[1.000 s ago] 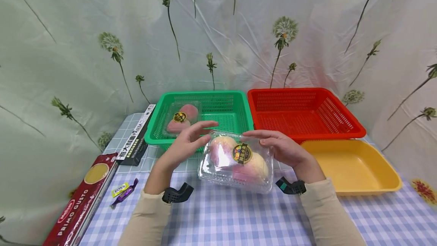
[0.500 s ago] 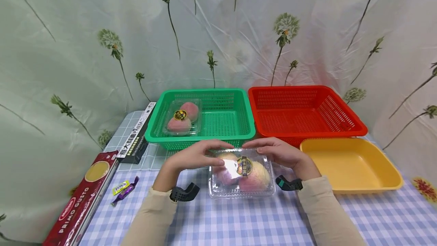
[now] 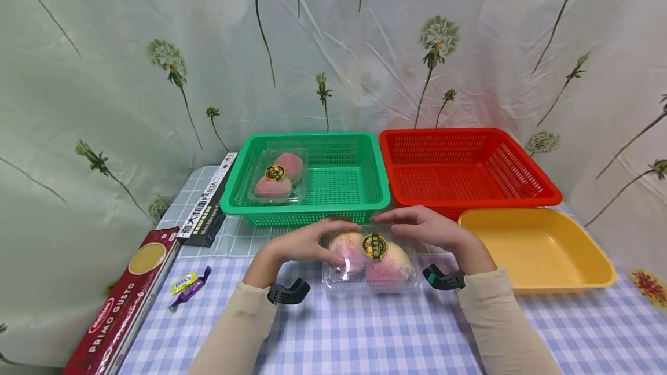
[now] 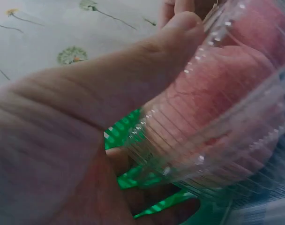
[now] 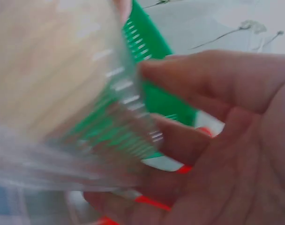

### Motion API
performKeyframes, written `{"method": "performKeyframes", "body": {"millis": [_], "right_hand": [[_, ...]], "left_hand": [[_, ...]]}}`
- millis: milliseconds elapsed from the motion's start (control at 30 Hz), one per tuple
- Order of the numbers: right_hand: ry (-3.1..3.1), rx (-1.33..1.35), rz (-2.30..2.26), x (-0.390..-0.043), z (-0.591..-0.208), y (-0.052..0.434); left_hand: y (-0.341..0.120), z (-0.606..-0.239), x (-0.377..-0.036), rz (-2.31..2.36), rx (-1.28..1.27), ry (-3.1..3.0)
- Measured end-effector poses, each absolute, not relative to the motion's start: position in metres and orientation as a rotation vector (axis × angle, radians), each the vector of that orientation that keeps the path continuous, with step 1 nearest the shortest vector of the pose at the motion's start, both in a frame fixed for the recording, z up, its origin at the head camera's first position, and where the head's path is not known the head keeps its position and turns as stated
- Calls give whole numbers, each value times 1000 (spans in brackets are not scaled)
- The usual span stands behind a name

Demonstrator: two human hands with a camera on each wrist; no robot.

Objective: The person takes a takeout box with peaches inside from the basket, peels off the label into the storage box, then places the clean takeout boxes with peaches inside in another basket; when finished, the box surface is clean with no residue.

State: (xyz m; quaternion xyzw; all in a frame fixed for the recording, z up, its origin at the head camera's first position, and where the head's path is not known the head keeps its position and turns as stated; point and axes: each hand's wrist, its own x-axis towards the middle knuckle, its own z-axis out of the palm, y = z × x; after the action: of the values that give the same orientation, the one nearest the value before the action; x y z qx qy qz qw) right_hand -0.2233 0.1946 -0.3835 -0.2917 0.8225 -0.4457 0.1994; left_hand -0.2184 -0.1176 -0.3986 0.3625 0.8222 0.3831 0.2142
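Observation:
A clear plastic clamshell box of two peaches (image 3: pixel 388 265), with a round black-and-gold label, is between both hands over the checked cloth. My left hand (image 3: pixel 307 243) grips its left end, the thumb lying over the lid and the fingers round the far side. At the other end my right hand (image 3: pixel 435 230) holds the box with thumb and fingers around its corner. The left wrist view shows the peaches (image 4: pixel 213 103) through the ribbed plastic, with the left thumb at the lid's edge. In the right wrist view the fingertips are partly behind the plastic.
Behind the hands stands a green basket (image 3: pixel 333 213) with another box of peaches (image 3: pixel 276 181) in it. A red basket (image 3: pixel 464 201) and a yellow tray (image 3: pixel 547 290) are on the right. Pasta packs (image 3: pixel 125 300) and small candies (image 3: pixel 191 291) lie on the left.
The box of peaches has come lower and levelled out from its tilt, both hands staying with it. The left hand has moved right and down, its thumb now over the lid.

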Motion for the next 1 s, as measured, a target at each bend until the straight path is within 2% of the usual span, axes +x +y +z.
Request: {"method": "performKeyframes", "body": {"millis": [200, 333, 600, 1000], "right_hand": [[2441, -959, -1092, -214, -360, 198], [2494, -963, -1101, -209, -351, 197], [2488, -864, -1074, -208, -357, 178], [2541, -929, -961, -205, -362, 168]], "left_hand": [[-116, -404, -223, 1130, 991, 2236], [-115, -409, -225, 1197, 961, 2228], [-114, -414, -227, 1276, 874, 2185], [-115, -416, -227, 1294, 880, 2132]]}}
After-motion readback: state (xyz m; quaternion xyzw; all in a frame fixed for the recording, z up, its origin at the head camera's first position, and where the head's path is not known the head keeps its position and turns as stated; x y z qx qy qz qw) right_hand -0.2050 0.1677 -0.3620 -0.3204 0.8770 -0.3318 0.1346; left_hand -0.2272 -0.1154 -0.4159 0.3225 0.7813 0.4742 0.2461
